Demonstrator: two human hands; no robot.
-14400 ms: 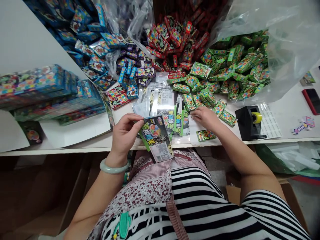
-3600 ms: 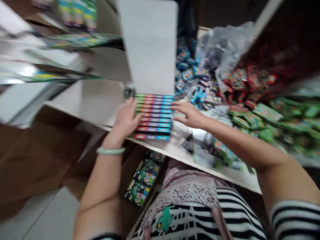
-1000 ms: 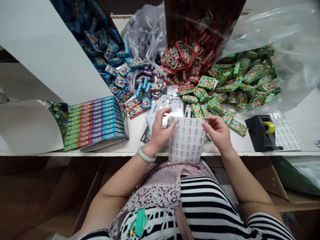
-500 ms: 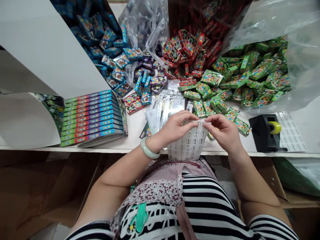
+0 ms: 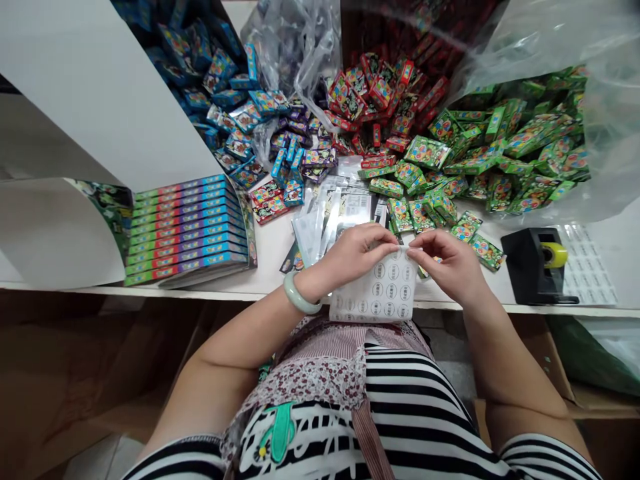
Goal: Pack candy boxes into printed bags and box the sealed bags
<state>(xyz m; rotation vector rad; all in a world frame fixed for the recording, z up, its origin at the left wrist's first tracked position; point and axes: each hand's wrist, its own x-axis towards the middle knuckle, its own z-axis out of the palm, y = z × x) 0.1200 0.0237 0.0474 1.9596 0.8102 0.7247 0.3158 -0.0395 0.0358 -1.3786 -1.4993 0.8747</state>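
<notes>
A sheet of round printed stickers [image 5: 379,291] hangs between my two hands over the table's front edge. My left hand [image 5: 361,252] pinches its top edge between thumb and fingers. Close beside it, my right hand [image 5: 447,261] is closed with thumb and fingertips at the sheet's top right corner. Whether a loose sticker is between the right fingertips is too small to tell. Behind the hands lie clear plastic sleeves and printed cards [image 5: 345,205]. Small green boxes [image 5: 425,152] are scattered just past my right hand.
Piles of blue boxes [image 5: 235,110], purple boxes [image 5: 320,158] and red boxes [image 5: 380,93] spread across the back. At left stands a display carton [image 5: 187,230] packed with coloured boxes. A black tape dispenser [image 5: 530,267] and another sticker sheet [image 5: 590,263] sit at right.
The sticker sheet has swung from a curled, tilted position to hanging flatter and facing me. Both hands stay at its top edge, nearly in place. The view has shifted slightly.
</notes>
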